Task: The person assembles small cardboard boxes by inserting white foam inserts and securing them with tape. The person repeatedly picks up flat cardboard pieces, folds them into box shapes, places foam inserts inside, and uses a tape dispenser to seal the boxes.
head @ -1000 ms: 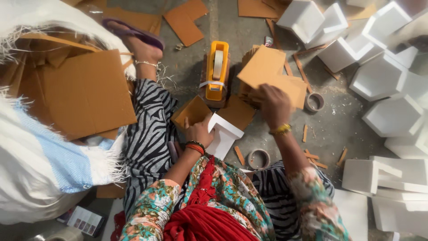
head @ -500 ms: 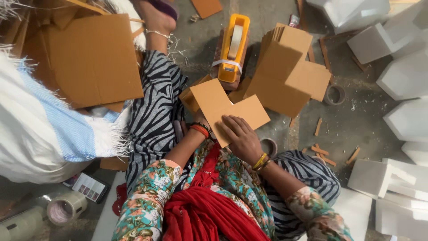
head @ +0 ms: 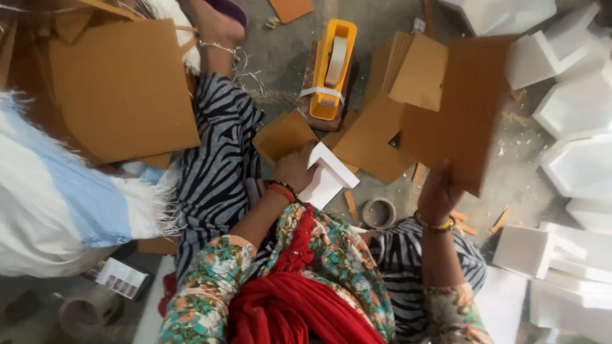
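Right hand (head: 437,196) gripping raised brown card (head: 468,108) by its lower edge, left hand (head: 294,169) closed on white block (head: 328,175), yellow tape dispenser (head: 331,70) just beyond

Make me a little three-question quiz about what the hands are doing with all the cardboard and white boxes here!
1. True or false: the right hand holds up a brown cardboard sheet.
2. What does the left hand rest on?
A. a white foam piece
B. the tape roll on the floor
C. the red cloth
3. Fill in: the yellow tape dispenser lies on the floor between the person's ____.

Key:
1. True.
2. A: the white foam piece, just by the knee.
3. Legs, which wear zebra-striped trousers.
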